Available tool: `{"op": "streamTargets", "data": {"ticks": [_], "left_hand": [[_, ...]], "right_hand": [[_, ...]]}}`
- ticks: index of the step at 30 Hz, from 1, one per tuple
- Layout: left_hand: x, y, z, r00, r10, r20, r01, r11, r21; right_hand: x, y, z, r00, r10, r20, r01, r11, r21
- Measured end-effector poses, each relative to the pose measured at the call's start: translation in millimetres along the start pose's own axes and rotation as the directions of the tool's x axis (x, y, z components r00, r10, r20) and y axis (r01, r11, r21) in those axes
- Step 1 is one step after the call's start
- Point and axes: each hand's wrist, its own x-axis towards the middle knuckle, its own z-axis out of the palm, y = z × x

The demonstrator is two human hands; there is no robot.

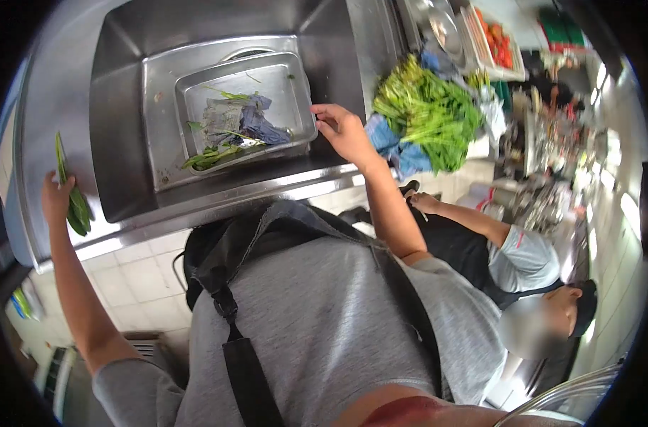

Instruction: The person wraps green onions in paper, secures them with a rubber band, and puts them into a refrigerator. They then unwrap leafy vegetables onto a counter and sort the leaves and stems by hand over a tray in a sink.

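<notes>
At the steel counter left of the sink, my left hand [56, 198] has its fingers closed on a few long green leaves [77, 206]. Whether the leaves rest on the counter, I cannot tell. My right hand [346, 133] grips the right rim of a rectangular metal pan [304, 85], thumb and fingers at its edge. The pan sits inside the sink [117, 107]. Within it lie leaf scraps [213, 156], a crumpled grey and blue-violet wrapping [242, 119] and some thin stems.
A big heap of leafy greens [434, 114] lies on blue wrapping [408, 155] right of the sink. Behind it stands a white crate [480, 43] of orange-red vegetables [496, 41]. A co-worker in a black apron [452, 249] stands close on my right.
</notes>
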Motion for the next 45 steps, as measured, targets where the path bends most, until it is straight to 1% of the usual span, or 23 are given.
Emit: {"op": "streamTargets", "data": {"ticks": [1, 4, 5, 7, 8, 9, 11, 13, 15, 17, 19, 21, 23, 24, 27, 31, 33, 35, 36, 38, 41, 44, 45], "left_hand": [[4.8, -0.8, -0.5, 0.991, 0.091, -0.103, -0.092, 0.996, -0.004], [-5.6, 83.8, -47.9, 0.974, 0.118, -0.192, -0.076, 0.974, 0.215], [-4.0, 111.4, -53.2, 0.963, 0.172, -0.209, -0.136, 0.975, 0.176], [-5.7, 161.1, -58.1, 0.933, 0.263, -0.245, -0.245, 0.964, 0.1], [-12.1, 198.3, -65.1, 0.898, 0.342, -0.276, -0.348, 0.937, 0.027], [-22.9, 240.0, -70.6, 0.858, 0.411, -0.307, -0.444, 0.895, -0.043], [-50.8, 327.3, -74.3, 0.789, 0.491, -0.37, -0.576, 0.801, -0.165], [-84.0, 419.2, -85.6, 0.767, 0.557, -0.319, -0.629, 0.751, -0.202], [-126.7, 510.2, -91.4, 0.74, 0.581, -0.339, -0.672, 0.668, -0.321], [-159.2, 584.6, -87.2, 0.683, 0.664, -0.303, -0.714, 0.521, -0.468], [-186.0, 652.8, -85.1, 0.578, 0.768, -0.277, -0.743, 0.354, -0.568], [-204.1, 707.4, -72.3, 0.471, 0.841, -0.266, -0.781, 0.258, -0.569], [-218.5, 750.5, -58.9, 0.415, 0.855, -0.311, -0.843, 0.232, -0.486], [-222.4, 765.0, -53.0, 0.383, 0.862, -0.332, -0.871, 0.217, -0.441], [-228.5, 788.4, -41.2, 0.37, 0.9, -0.229, -0.901, 0.287, -0.326], [-231.3, 798.1, -46.7, 0.414, 0.9, -0.136, -0.885, 0.362, -0.294], [-230.4, 802.2, -51.2, 0.435, 0.897, -0.08, -0.862, 0.389, -0.325], [-232.3, 802.4, -42.6, 0.42, 0.906, -0.053, -0.881, 0.393, -0.262], [-232.1, 803.2, -40.4, 0.413, 0.91, -0.043, -0.89, 0.393, -0.23], [-230.7, 804.9, -47.1, 0.423, 0.901, -0.094, -0.888, 0.392, -0.24], [-232.4, 807.3, -65.7, 0.42, 0.889, -0.183, -0.895, 0.373, -0.246], [-237.2, 809.5, -91.7, 0.4, 0.875, -0.275, -0.908, 0.336, -0.25], [-238.8, 809.5, -101.0, 0.391, 0.868, -0.306, -0.913, 0.323, -0.251]], "right_hand": [[-3.4, -3.9, -7.3, 1.0, 0.001, 0.003, -0.001, 1.0, 0.002], [-17.8, 2.6, -22.1, 0.977, -0.186, -0.099, 0.19, 0.981, 0.031], [-24.1, 1.8, -30.6, 0.982, -0.162, -0.102, 0.166, 0.985, 0.036], [-32.9, 7.4, -53.8, 0.976, -0.186, -0.109, 0.188, 0.982, 0.01], [-36.6, 11.6, -68.2, 0.973, -0.201, -0.108, 0.203, 0.979, -0.001], [-39.4, 16.8, -85.1, 0.955, -0.246, -0.167, 0.236, 0.968, -0.08], [-44.3, 35.6, -124.8, 0.927, -0.257, -0.272, 0.231, 0.965, -0.124], [-52.1, 59.3, -168.5, 0.891, -0.215, -0.401, 0.174, 0.975, -0.136], [-59.6, 87.9, -211.8, 0.835, -0.175, -0.522, 0.117, 0.983, -0.144], [-64.9, 115.3, -246.0, 0.756, -0.148, -0.637, 0.096, 0.989, -0.116], [-71.9, 141.2, -269.8, 0.672, -0.119, -0.731, 0.068, 0.993, -0.098], [-80.6, 163.5, -286.7, 0.634, -0.107, -0.766, 0.069, 0.994, -0.081], [-90.4, 182.6, -298.0, 0.615, -0.107, -0.781, 0.055, 0.994, -0.093], [-96.1, 189.6, -302.0, 0.613, -0.104, -0.783, 0.051, 0.994, -0.092], [-114.5, 205.9, -309.9, 0.639, -0.083, -0.765, 0.03, 0.996, -0.082], [-123.7, 220.9, -313.7, 0.666, -0.068, -0.743, 0.042, 0.998, -0.054], [-120.2, 218.7, -310.1, 0.685, -0.085, -0.724, 0.087, 0.996, -0.034], [-110.5, 214.4, -301.1, 0.707, -0.12, -0.697, 0.158, 0.987, -0.009], [-104.9, 209.9, -298.0, 0.718, -0.192, -0.669, 0.185, 0.979, -0.082], [-93.3, 198.9, -295.6, 0.732, -0.33, -0.597, 0.24, 0.944, -0.227], [-74.1, 198.0, -297.4, 0.79, -0.402, -0.462, 0.271, 0.906, -0.325], [-61.8, 207.2, -303.3, 0.773, -0.473, -0.422, 0.189, 0.807, -0.559], [-64.1, 208.0, -306.0, 0.803, -0.422, -0.42, 0.108, 0.796, -0.596]]}}
